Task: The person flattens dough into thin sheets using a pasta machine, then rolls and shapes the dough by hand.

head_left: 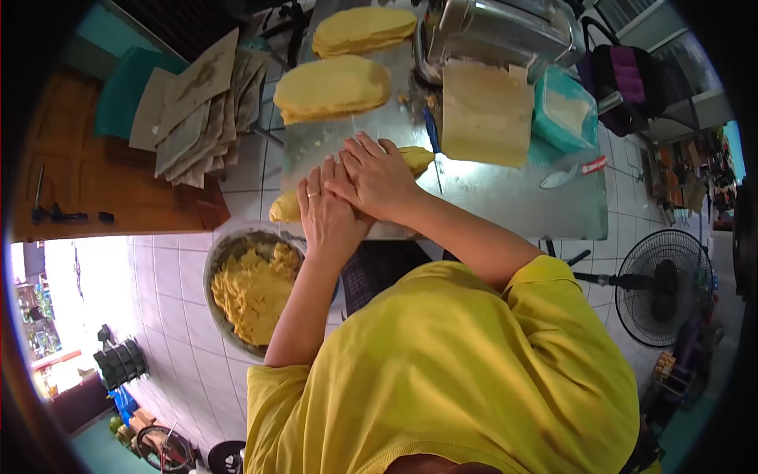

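Observation:
A log of yellow dough [285,208] lies across the near part of the metal table, its far right end [417,160] showing past my fingers. My left hand [325,213], with a ring on one finger, rests flat on the dough with fingers stretched out. Beside it and partly overlapping it, my right hand [377,180] presses on the same log, fingers extended. The middle of the dough is hidden under both palms. Below the table edge, to the left, a round metal basin [212,278] holds a large mass of yellow dough [257,288].
Two stacks of flattened yellow dough sheets [332,88] sit at the table's far left. A metal machine [505,31] stands behind a tan board [485,114]. Right of these are a teal container [564,110] and a red-handled scraper [572,174]. A fan [663,288] stands right.

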Action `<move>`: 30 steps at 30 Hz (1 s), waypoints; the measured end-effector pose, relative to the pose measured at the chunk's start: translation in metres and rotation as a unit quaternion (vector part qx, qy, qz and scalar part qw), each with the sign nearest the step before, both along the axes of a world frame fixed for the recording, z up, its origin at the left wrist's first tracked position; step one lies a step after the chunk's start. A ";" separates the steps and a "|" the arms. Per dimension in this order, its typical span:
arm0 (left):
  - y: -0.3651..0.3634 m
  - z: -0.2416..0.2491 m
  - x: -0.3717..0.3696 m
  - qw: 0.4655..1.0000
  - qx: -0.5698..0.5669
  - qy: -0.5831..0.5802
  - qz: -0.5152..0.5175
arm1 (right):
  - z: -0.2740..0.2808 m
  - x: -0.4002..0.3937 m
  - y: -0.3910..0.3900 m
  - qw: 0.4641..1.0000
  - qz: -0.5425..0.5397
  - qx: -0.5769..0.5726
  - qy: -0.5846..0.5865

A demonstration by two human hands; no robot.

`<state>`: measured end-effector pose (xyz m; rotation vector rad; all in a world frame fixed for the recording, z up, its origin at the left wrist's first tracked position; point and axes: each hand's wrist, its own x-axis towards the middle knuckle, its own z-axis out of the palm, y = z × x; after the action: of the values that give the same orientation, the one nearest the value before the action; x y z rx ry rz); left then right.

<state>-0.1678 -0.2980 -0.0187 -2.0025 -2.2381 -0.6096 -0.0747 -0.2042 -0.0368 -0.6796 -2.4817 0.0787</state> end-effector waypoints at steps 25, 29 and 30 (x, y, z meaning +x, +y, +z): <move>0.034 -0.019 -0.014 0.998 0.000 0.051 0.048 | -0.007 -0.013 0.026 1.000 -0.007 -0.020 -0.002; -0.014 -0.008 0.014 0.999 0.012 0.023 0.039 | 0.008 0.024 -0.017 0.997 0.024 -0.036 0.067; -0.023 -0.006 0.018 1.000 0.009 -0.012 0.027 | 0.010 0.030 -0.023 0.997 0.026 -0.038 0.066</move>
<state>-0.1498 -0.3206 -0.0247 -1.9303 -2.2819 -0.6489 -0.0449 -0.2273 -0.0273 -0.6195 -2.3792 0.2312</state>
